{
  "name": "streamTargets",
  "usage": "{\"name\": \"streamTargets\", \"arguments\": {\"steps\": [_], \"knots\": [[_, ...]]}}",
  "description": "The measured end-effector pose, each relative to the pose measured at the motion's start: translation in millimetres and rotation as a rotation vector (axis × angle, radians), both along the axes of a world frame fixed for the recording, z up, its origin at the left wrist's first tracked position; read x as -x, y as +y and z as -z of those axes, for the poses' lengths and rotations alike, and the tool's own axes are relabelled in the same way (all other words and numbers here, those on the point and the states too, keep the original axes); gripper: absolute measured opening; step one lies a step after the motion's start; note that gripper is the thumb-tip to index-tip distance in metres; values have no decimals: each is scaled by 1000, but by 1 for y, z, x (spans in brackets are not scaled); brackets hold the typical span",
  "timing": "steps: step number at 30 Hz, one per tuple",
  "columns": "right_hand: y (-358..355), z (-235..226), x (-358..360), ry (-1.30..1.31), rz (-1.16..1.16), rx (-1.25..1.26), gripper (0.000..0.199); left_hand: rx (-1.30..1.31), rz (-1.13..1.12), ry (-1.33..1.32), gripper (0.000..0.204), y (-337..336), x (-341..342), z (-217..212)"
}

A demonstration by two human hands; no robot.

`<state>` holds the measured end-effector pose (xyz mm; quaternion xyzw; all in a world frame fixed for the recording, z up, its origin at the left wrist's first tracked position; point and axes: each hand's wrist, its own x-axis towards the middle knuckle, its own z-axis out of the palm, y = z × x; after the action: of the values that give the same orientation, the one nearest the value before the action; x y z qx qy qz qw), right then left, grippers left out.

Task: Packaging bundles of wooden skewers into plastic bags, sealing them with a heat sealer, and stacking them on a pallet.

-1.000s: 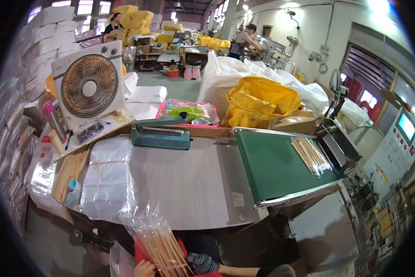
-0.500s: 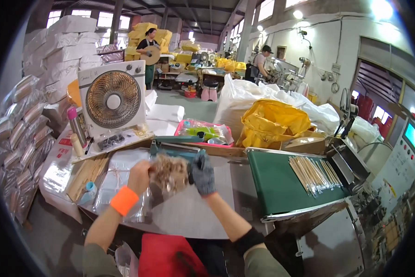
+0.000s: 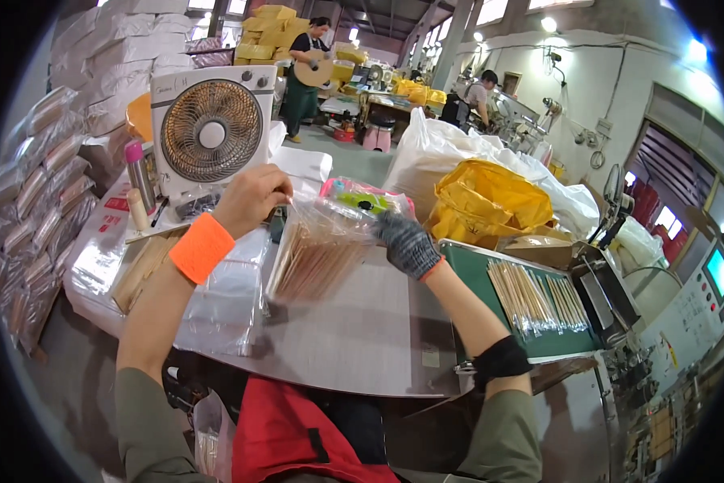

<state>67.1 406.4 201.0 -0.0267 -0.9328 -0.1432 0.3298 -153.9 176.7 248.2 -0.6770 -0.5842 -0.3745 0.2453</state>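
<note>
A clear plastic bag (image 3: 317, 216) full of thin wooden sticks (image 3: 312, 266) hangs between my hands above the grey tabletop, blurred by motion. My left hand (image 3: 253, 197), bare with an orange wristband, pinches the bag's upper left corner between thumb and fingers. In a grey knitted glove, my right hand (image 3: 410, 244) is closed on the bag's upper right side; its fingertips are partly hidden. The sticks slant downward inside the bag, their lower ends close to the tabletop. Flat clear plastic bags (image 3: 217, 310) lie on the table, left of the held bag.
A box fan (image 3: 213, 133) stands at the back left, near a pink-capped flask (image 3: 139, 177). To the right, wrapped sticks (image 3: 535, 298) lie on a green conveyor belt (image 3: 466, 278). Behind are a pink tray (image 3: 398, 205) and a yellow sack (image 3: 490, 201). Two people work farther back.
My hands have moved apart, the left upward and the right to the right. The blurred bundle between them now shows as a bag of sticks stretched between both hands. The view has shifted slightly.
</note>
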Motion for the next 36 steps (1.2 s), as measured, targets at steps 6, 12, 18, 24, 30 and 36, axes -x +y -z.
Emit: {"name": "streamTargets", "arguments": {"steps": [6,12,18,24,30,36], "knots": [[-21,-29,-24,-560,235,-53,25,268,38,48,12,-11,-11,28],[-33,-39,-24,-236,114,101,20,379,384,-800,5,-20,-35,43],[-82,40,7,-70,-251,169,17,97,546,-1388,9,-21,-69,94],[-79,28,36,-167,-296,109,20,-60,278,-971,47,-16,-79,169],[-23,61,101,-150,-404,-280,14,413,449,-1520,38,29,-31,185],[59,105,153,-200,266,-314,18,533,347,-1821,32,65,-5,231]]}}
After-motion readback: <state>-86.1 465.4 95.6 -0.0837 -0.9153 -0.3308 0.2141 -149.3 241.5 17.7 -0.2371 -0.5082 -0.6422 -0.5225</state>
